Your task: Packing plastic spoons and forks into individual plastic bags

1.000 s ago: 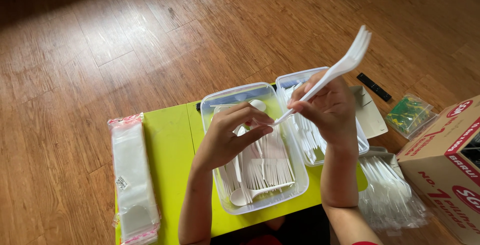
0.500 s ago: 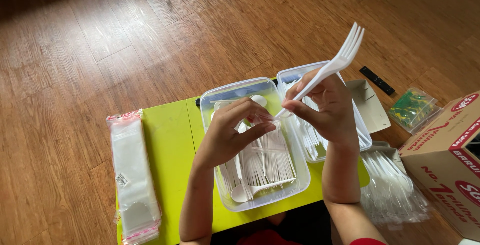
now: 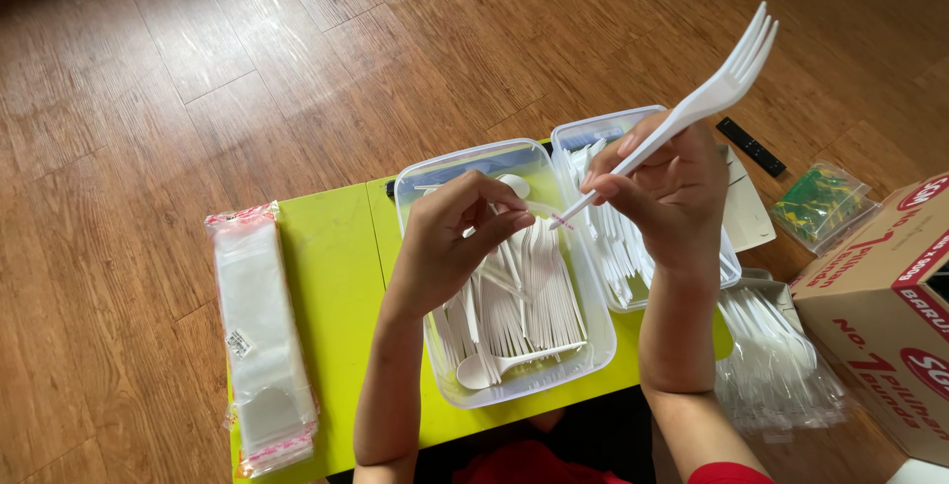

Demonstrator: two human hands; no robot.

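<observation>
My right hand [image 3: 667, 187] holds a white plastic fork [image 3: 707, 98] by its handle, tines pointing up and to the right. My left hand [image 3: 450, 242] hovers over a clear plastic tub [image 3: 425, 177] of white plastic spoons [image 3: 519, 296], with its fingers curled around the stem of a white spoon [image 3: 512, 183]. A second clear tub [image 3: 578, 133] with white cutlery stands just to the right, under my right hand. Both tubs rest on a lime-green table [image 3: 331, 276].
A stack of clear plastic sleeves [image 3: 259, 326] lies on the table's left edge. A pile of bagged white cutlery [image 3: 781, 360] sits at the right, beside a cardboard box [image 3: 885, 306]. A small clear box with green contents [image 3: 820, 205] and a black remote [image 3: 751, 146] lie on the wooden floor.
My right hand has tilted the fork a little more upright and its handle end now nears my left fingers. My left hand stays over the spoon tub.
</observation>
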